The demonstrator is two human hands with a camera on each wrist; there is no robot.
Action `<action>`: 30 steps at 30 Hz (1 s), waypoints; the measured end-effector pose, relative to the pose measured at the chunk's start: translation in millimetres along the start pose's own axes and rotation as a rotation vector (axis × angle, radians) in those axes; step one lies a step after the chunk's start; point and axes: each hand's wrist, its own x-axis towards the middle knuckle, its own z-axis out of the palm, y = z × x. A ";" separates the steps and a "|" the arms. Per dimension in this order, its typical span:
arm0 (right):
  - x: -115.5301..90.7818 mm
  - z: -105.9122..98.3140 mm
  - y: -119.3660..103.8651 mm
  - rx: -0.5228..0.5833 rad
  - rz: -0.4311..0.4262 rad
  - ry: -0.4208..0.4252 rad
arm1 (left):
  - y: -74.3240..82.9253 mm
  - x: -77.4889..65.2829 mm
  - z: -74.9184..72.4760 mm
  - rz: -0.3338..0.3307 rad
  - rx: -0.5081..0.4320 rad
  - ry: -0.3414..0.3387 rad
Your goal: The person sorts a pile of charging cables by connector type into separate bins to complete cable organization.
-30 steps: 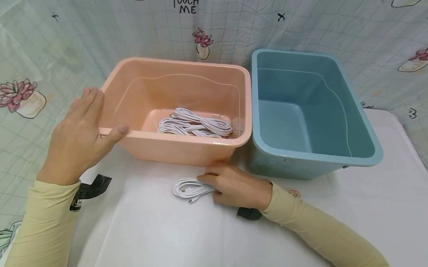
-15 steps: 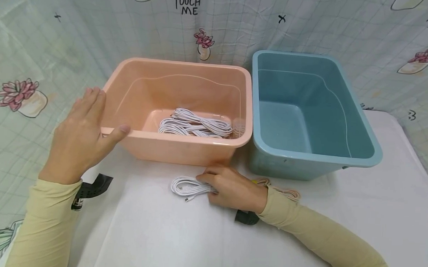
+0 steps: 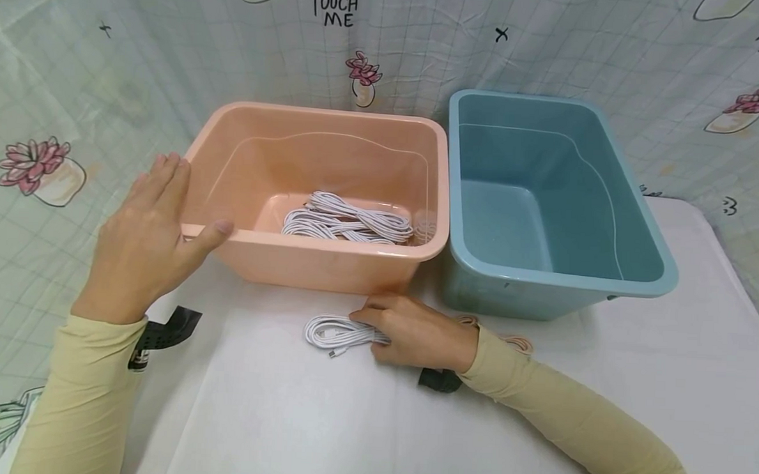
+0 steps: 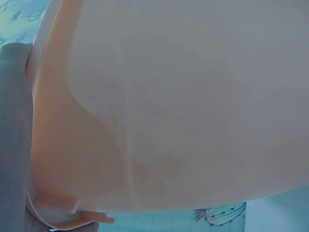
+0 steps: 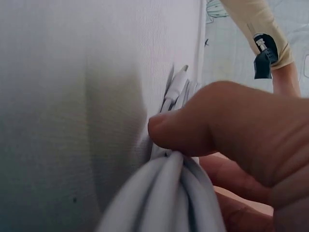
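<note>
My right hand [image 3: 407,332] grips a coiled white charging cable [image 3: 329,333] on the table in front of the peach bin. In the right wrist view, the thumb presses over the cable's strands [image 5: 164,193], and a small metal-tipped plug [image 5: 179,82] sticks out beyond it. My left hand [image 3: 144,239] rests on the front left corner of the peach bin [image 3: 316,263], fingers straight along its left side and thumb over the front rim. Several white cable bundles [image 3: 349,218] lie inside that bin. The left wrist view is filled mostly by the bin's outer wall [image 4: 193,106].
A blue bin [image 3: 506,199] stands right beside the peach one; no cables show inside it. Behind my right wrist, a beige cable [image 3: 516,344] lies partly hidden on the white table [image 3: 322,430]. A patterned cloth [image 3: 411,50] hangs behind both bins.
The right hand shifted slightly left with the white cable, then stayed nearly still, its grip unchanged. The left hand holds its place on the bin's corner.
</note>
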 end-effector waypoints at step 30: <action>4.1 0.6 9.2 0.185 0.033 -0.070 | -1.5 0.9 1.3 0.002 -0.013 -0.004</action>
